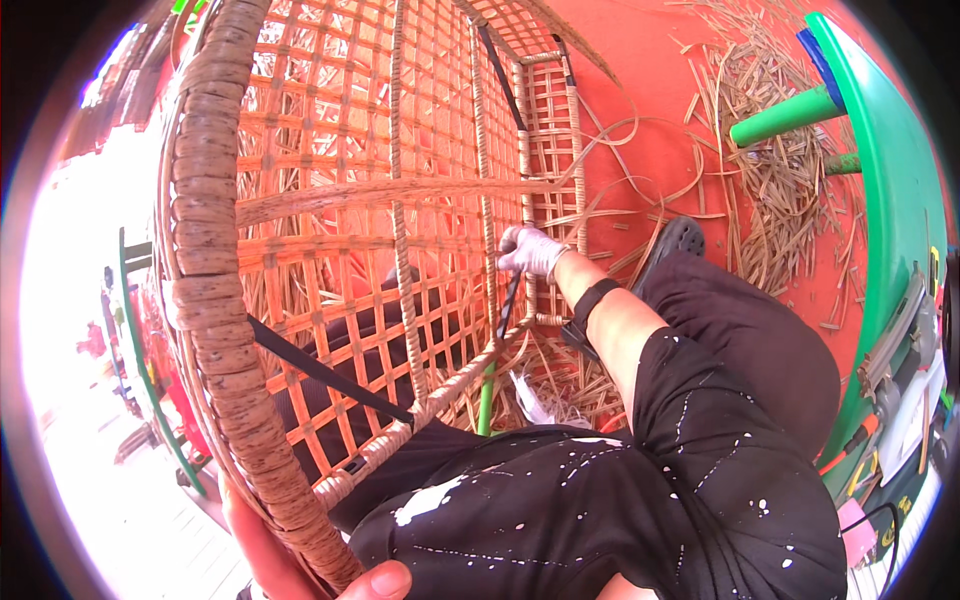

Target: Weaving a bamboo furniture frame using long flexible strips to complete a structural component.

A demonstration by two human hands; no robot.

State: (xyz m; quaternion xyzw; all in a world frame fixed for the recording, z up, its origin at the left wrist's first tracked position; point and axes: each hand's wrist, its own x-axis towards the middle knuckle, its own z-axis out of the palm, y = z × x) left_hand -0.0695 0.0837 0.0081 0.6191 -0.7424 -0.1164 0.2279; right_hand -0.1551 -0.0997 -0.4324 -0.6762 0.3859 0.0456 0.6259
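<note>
A large woven rattan frame (400, 212), shaped like an open basket or chair body, leans across my lap with a lattice of flat strips. Its thick wrapped rim (210, 300) runs down the left side. My left hand (275, 560) is closed round the lower end of this rim, thumb on the near side. My right hand (532, 250), in a pale glove, is curled with fingers pressed together by the frame's inner wrapped bar; what they hold is hidden. A wide loose-ended rattan strip (400, 190) crosses the lattice above it. Black straps (325, 370) are tied to the frame.
Cut rattan scraps (790, 200) litter the red floor (640, 100). On the right stands a green table or stool (900, 180) with tools (895, 330) beside it. Long thin strips (690, 190) curl near my shoe (680, 240). Bright glare fills the left.
</note>
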